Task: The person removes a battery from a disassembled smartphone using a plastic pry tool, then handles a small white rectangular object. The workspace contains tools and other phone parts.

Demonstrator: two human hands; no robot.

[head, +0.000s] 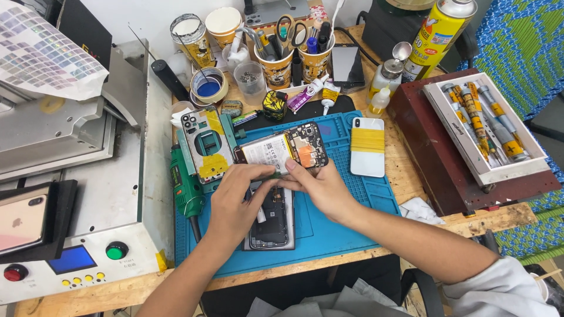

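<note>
Both hands work at the middle of the blue mat (341,217) on the table. The left hand (235,202) and right hand (320,188) meet at the near edge of an opened phone (282,149) with bare battery and board, fingertips pinched narrow on a small part there. A second phone frame (271,220) lies under the left palm. Best done with slow, steady pinches, wrists resting on the mat.

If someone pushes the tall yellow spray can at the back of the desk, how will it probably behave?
The yellow spray can is tall and narrow, so it probably tips easily. Being round, it would likely roll once down, perhaps toward the small bottles beside it.
</note>
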